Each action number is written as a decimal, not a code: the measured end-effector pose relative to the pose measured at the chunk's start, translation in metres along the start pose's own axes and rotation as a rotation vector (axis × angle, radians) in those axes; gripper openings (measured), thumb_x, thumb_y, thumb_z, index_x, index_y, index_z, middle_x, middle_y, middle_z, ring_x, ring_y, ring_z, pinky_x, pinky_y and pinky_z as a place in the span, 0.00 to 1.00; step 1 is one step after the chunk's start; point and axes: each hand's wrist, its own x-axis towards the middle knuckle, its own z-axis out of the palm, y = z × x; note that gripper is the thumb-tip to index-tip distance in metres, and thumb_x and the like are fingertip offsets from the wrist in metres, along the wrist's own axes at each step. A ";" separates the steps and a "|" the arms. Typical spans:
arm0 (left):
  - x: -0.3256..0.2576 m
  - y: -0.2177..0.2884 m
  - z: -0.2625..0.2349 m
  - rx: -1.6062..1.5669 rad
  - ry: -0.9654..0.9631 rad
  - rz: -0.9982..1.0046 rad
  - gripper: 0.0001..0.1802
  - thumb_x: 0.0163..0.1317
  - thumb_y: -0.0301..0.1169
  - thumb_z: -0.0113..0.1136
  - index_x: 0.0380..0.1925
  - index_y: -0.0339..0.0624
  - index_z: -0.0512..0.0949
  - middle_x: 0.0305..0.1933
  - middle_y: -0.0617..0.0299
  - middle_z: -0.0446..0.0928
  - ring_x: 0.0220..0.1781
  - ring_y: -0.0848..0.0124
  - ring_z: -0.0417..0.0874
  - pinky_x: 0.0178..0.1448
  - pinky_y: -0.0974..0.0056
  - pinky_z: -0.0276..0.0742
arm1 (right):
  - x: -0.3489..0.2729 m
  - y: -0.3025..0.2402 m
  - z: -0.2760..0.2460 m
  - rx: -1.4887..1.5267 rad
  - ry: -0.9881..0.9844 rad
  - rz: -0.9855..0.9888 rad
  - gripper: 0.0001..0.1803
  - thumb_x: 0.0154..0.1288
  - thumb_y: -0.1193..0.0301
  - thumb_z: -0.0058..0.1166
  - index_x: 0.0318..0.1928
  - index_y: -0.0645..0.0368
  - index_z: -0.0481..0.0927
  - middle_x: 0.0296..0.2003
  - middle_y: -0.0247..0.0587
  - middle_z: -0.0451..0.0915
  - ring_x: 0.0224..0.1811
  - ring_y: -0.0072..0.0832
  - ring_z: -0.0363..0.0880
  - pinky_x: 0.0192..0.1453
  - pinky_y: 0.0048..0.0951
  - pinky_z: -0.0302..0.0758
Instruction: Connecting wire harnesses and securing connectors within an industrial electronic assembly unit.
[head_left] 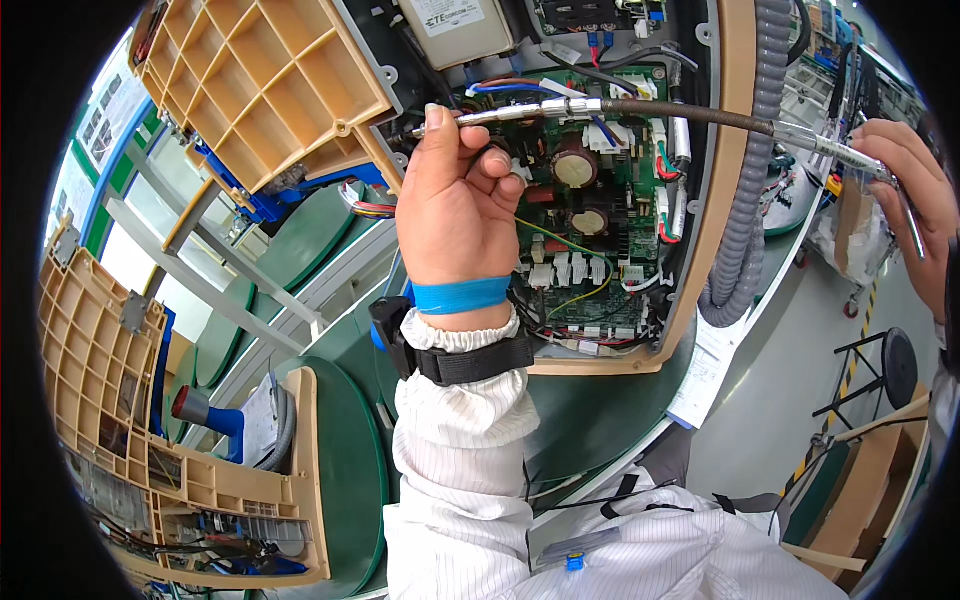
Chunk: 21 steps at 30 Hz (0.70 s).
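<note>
A green surface [340, 480] carries an opened beige housing [715, 200] with a circuit board [590, 190] inside. The left hand [455, 190] pinches a metal probe [520, 112] over the board; its tip is hidden behind the fingers. The right hand [915, 195], cut off at the rim, closes its grip on the cable's [700, 115] far metal end.

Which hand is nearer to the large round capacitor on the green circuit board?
Left. The left hand is right beside the capacitor; the right hand is far off, past the housing edge.
</note>
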 end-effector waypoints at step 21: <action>0.000 0.003 0.003 -0.066 -0.004 -0.007 0.12 0.70 0.41 0.57 0.34 0.46 0.75 0.28 0.69 0.76 0.29 0.76 0.76 0.29 0.71 0.70 | -0.006 -0.053 0.004 1.554 0.182 0.885 0.33 0.69 0.78 0.46 0.71 0.69 0.50 0.63 0.66 0.65 0.67 0.54 0.65 0.67 0.48 0.70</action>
